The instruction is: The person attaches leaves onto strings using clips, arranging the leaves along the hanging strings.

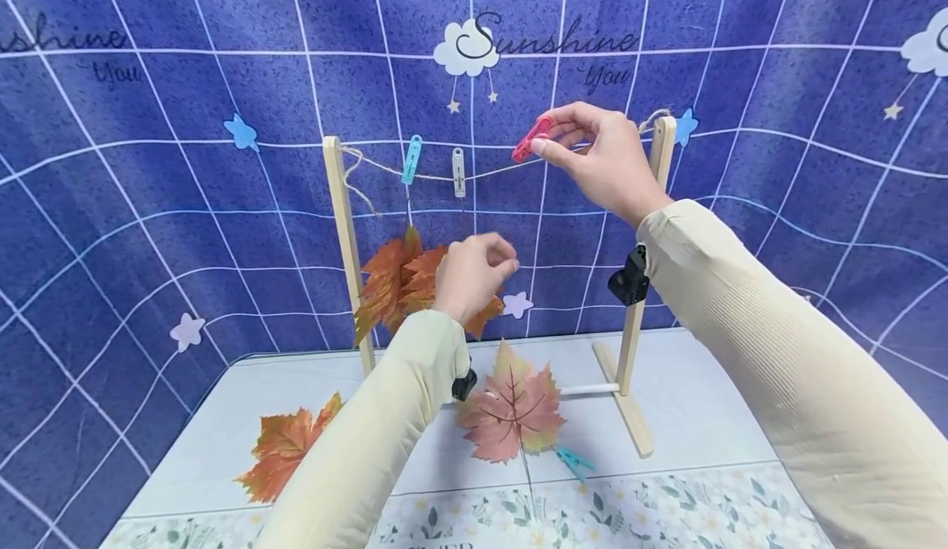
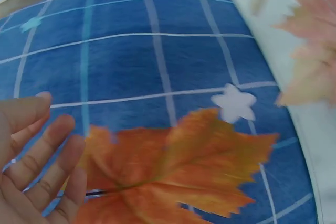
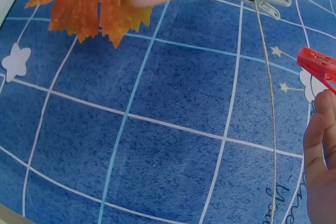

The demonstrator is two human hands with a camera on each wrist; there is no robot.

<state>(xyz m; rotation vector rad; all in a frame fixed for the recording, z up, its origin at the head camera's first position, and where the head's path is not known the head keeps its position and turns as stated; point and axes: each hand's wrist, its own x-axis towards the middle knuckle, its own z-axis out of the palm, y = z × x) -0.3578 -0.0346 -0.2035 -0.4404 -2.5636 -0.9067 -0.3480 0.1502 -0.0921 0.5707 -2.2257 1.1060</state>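
Between thumb and fingers of the right hand (image 1: 603,154), a red clothespin (image 1: 532,139) was pinched near the twine (image 1: 504,171). Left of this grip, a turquoise clothespin (image 1: 411,162) and white clothespin (image 1: 458,174) held orange maple leaves (image 1: 381,286) by their stems; below-left, the left hand (image 1: 472,273) had loosely bent fingers.

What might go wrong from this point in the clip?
The red clothespin is pinched lightly in the right hand and might slip. The left hand is close to the hanging orange leaves and could bump one loose. The string sags, so clipping onto it may jostle the white clothespin already there.
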